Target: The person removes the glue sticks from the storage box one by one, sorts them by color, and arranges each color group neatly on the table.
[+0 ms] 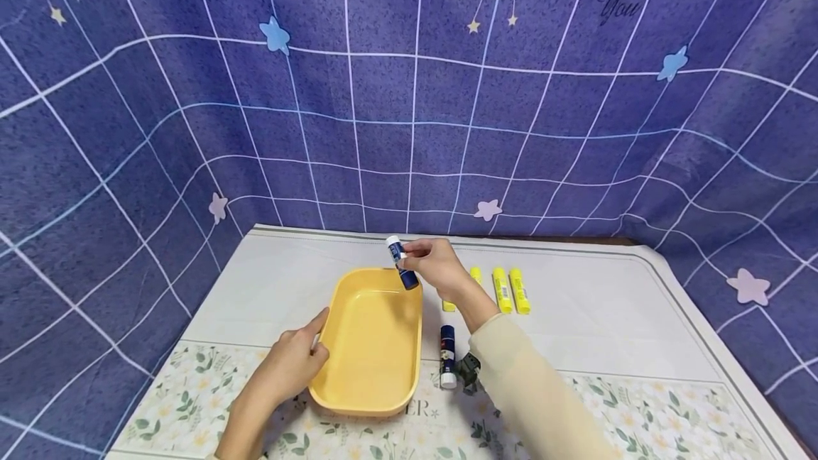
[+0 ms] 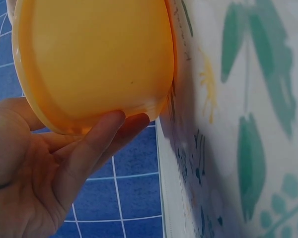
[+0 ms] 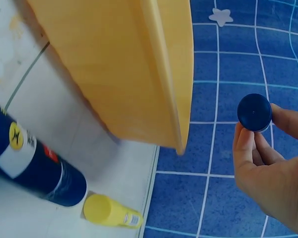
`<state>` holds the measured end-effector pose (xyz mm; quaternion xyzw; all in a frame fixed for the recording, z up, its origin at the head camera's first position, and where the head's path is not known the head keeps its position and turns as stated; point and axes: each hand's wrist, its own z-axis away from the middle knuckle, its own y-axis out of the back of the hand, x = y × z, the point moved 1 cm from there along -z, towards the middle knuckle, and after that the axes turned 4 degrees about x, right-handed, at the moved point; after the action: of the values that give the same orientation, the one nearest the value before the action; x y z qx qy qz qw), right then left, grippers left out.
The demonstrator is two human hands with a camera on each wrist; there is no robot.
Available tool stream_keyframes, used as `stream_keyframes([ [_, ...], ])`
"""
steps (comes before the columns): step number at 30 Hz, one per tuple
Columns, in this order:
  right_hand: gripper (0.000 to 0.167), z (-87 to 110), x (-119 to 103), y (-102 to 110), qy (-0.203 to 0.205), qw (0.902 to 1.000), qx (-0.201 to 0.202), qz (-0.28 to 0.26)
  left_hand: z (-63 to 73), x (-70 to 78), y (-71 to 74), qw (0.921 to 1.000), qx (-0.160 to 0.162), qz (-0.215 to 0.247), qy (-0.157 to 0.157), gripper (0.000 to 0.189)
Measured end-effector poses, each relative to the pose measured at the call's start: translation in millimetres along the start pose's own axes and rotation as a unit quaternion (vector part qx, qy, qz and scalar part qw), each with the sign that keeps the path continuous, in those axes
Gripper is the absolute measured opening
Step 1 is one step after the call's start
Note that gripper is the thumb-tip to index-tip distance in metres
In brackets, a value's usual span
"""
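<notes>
My right hand (image 1: 437,261) pinches a dark blue glue stick (image 1: 407,277) with a white end, above the far right rim of a yellow plastic basin (image 1: 367,339). Its round blue end (image 3: 254,112) faces the camera in the right wrist view, with the fingers and thumb around the tube. At the basin's left side, my left hand (image 1: 290,364) holds the rim; in the left wrist view its fingers (image 2: 97,139) lie along the outer wall. The basin's inside is bare. A second blue glue stick (image 1: 447,357) lies right of the basin.
Two yellow glue sticks (image 1: 510,291) lie side by side at the right. Other yellow sticks (image 1: 449,306) are partly hidden behind my right hand and wrist. A small dark object (image 1: 469,369) sits near my right sleeve. A blue grid-patterned curtain (image 1: 409,91) hangs behind the table.
</notes>
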<state>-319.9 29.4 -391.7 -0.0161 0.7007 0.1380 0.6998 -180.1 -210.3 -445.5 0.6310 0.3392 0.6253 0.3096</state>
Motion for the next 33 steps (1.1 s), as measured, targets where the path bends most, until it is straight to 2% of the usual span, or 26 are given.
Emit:
stream_keyframes([
  [9,0.033,-0.6,4,17,0.01,0.9996,0.024,-0.012,-0.6,-0.5,-2.8,1.0,0.001,0.002,-0.005,0.067],
  [15,0.033,4.8,6,32,0.001,0.9993,0.036,-0.007,-0.1,-0.5,-2.0,1.0,-0.003,0.004,0.001,0.067],
  [22,0.034,7.8,13,48,-0.006,0.9986,0.052,-0.008,3.1,-2.5,1.8,1.0,-0.005,0.005,-0.006,0.067],
  [27,0.037,13.7,17,65,-0.011,0.9986,0.051,0.005,4.3,-3.6,1.4,0.9999,-0.002,0.009,-0.012,0.067],
  [33,0.041,22.9,32,93,-0.022,0.9975,0.063,0.024,4.6,-2.2,1.5,0.9997,0.003,0.009,-0.021,0.066],
])
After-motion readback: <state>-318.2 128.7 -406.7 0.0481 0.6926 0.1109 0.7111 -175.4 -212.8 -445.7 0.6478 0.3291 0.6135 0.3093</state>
